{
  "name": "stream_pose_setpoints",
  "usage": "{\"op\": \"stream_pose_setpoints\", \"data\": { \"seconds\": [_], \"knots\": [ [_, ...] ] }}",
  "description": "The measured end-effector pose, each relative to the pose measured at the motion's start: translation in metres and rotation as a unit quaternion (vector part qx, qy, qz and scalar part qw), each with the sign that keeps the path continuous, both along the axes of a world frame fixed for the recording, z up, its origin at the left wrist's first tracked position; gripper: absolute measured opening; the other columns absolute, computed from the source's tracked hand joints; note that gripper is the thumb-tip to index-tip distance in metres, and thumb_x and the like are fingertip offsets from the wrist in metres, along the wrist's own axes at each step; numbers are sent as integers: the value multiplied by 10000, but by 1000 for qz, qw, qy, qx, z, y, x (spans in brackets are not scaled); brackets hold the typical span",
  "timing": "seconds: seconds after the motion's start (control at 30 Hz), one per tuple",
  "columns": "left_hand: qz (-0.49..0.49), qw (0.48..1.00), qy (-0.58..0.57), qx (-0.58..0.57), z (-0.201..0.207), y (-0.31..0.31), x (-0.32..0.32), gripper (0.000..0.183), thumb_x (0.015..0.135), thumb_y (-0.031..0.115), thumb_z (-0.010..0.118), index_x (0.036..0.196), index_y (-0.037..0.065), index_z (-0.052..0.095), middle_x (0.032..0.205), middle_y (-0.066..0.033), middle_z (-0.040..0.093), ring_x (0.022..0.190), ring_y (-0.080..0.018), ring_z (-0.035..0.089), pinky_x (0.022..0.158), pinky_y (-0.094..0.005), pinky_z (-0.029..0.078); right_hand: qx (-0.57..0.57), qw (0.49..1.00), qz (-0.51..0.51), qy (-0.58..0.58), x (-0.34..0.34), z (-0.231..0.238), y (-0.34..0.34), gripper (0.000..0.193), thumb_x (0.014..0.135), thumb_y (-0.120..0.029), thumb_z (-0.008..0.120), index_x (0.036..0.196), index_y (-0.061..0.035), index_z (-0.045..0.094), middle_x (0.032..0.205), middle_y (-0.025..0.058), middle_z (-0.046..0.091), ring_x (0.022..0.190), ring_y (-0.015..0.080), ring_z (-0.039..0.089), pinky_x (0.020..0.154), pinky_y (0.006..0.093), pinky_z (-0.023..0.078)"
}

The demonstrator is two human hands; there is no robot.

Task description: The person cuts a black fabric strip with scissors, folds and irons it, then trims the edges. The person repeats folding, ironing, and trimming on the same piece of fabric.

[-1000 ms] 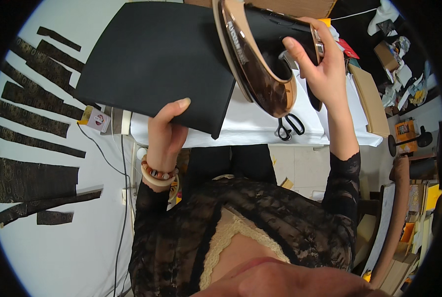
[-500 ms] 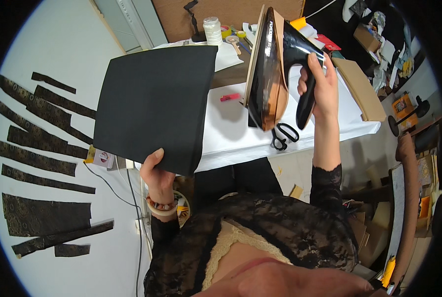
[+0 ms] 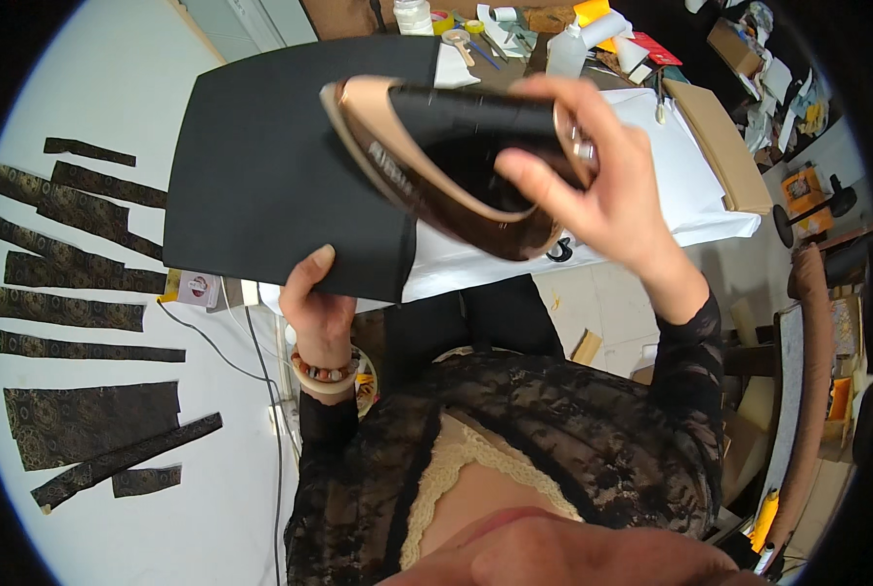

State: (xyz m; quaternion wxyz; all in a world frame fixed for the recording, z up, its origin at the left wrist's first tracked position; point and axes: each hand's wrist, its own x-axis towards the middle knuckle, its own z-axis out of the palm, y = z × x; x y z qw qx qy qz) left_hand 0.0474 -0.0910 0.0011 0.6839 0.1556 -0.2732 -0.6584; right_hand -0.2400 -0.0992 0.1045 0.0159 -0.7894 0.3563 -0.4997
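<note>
My left hand (image 3: 319, 303) grips the near edge of a large black panel (image 3: 255, 166), its thumb on top and the other fingers underneath. The panel is slightly curved and held up over the table. In my right hand (image 3: 617, 171) is a black and copper clothes iron (image 3: 470, 146), with the fingers wrapped round its handle. The iron is over the panel's right part, its pointed tip toward the left. Whether its soleplate touches the panel is hidden from view. Below the iron, only a handle loop of black scissors (image 3: 560, 250) shows on the white table cover (image 3: 690, 146).
Dark patterned fabric strips (image 3: 60, 313) hang on the white wall at left. A white jar (image 3: 414, 17), tape rolls and a clear bottle (image 3: 565, 54) stand at the back. Brown cardboard (image 3: 720, 146) lies along the table's right. A cable (image 3: 216, 342) runs down the left.
The iron has turned from upright to lying nearly level and has moved left over the panel. The panel has shifted a little left and away from me.
</note>
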Motion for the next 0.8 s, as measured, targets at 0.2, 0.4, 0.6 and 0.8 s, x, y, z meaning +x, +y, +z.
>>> {"op": "stream_pose_setpoints", "data": {
  "seconds": [0.2, 0.4, 0.6, 0.8],
  "knots": [
    [1, 1000, 13, 9, -3, 7, 2, 427, 826, -77, 513, 1252, -62, 534, 1192, -175, 627, 1108, -322, 634, 989, -450, 521, 8, 999, -43, -12, -9, 3, -19, 449, 873, -324, 766, 1201, -79, 582, 809, 131, 689, 736, 232, 742, 633, 308, 564],
    [-74, 997, 12, 21, -23, 4, 6, 432, 855, -59, 551, 1286, -35, 528, 1222, -169, 621, 1136, -314, 625, 1021, -451, 504, 58, 998, 2, 20, 7, -18, 22, 475, 840, -290, 802, 1195, -68, 578, 775, 92, 657, 716, 191, 699, 640, 305, 535],
    [-144, 979, 15, 141, -67, 15, -12, 443, 861, -72, 565, 1298, -9, 531, 1252, -150, 609, 1178, -306, 600, 1046, -460, 482, 176, 962, -73, -196, -27, -48, 33, 394, 879, -184, 772, 1213, -67, 600, 828, -24, 654, 678, 62, 578, 606, 230, 486],
    [-162, 965, -45, 201, -128, 31, -21, 471, 846, -55, 642, 1297, 29, 535, 1267, -103, 578, 1180, -266, 574, 1047, -426, 463, 105, 899, -292, -310, -86, -82, 92, 393, 931, -180, 727, 1261, -41, 564, 815, -33, 621, 597, 11, 501, 515, 171, 377]
  ]
}}
